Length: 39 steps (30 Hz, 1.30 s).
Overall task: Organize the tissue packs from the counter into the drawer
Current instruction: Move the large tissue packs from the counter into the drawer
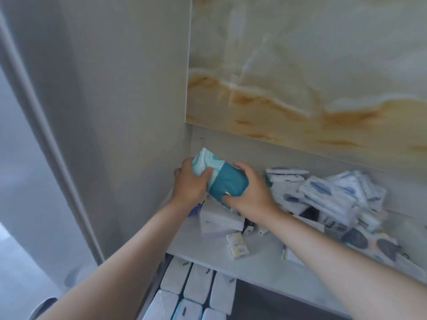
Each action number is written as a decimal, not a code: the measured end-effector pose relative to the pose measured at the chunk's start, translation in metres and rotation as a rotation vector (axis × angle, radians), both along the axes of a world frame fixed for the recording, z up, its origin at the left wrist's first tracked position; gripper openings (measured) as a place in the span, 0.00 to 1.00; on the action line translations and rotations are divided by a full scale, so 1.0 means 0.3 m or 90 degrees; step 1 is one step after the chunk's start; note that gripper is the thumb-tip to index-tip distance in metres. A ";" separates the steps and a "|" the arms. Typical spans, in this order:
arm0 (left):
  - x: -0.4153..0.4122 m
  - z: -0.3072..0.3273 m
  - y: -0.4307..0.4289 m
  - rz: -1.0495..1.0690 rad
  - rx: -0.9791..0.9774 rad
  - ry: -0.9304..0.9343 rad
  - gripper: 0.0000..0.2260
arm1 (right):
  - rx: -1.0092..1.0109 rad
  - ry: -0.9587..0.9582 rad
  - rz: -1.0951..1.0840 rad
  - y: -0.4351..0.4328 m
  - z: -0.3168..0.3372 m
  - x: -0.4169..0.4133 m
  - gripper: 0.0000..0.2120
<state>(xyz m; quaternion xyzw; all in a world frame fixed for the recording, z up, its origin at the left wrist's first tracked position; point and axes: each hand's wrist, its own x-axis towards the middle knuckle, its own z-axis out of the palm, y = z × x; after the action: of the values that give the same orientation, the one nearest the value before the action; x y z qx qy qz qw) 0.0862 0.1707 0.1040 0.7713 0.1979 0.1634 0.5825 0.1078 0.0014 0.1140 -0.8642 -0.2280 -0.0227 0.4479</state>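
I can read only one piece of print: a small cream pack lying near the front of the counter carries a word that looks like "face", running sideways along it, with smaller print beside it too blurred to read. The blue oval logos on the white packs heaped further back are smeared and illegible to me.

Packs heaped on counter; drawer below.
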 end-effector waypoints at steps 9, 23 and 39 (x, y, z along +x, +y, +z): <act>-0.300 0.025 -0.157 -0.077 -0.134 0.017 0.19 | 0.210 0.208 -0.085 -0.230 -0.024 -0.310 0.35; -0.685 -0.145 -0.142 -0.343 0.161 0.437 0.22 | 0.037 0.474 0.054 -0.372 -0.154 -0.662 0.21; -0.813 -0.312 -0.127 -0.559 0.658 0.629 0.23 | -0.263 0.446 0.131 -0.213 -0.168 -0.772 0.16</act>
<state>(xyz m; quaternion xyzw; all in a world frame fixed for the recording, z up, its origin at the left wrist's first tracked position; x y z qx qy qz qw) -0.1576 0.1325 0.0105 0.9310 0.0121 -0.3646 0.0129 -0.1239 -0.0624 0.0637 -0.8641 -0.1467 0.3639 0.3153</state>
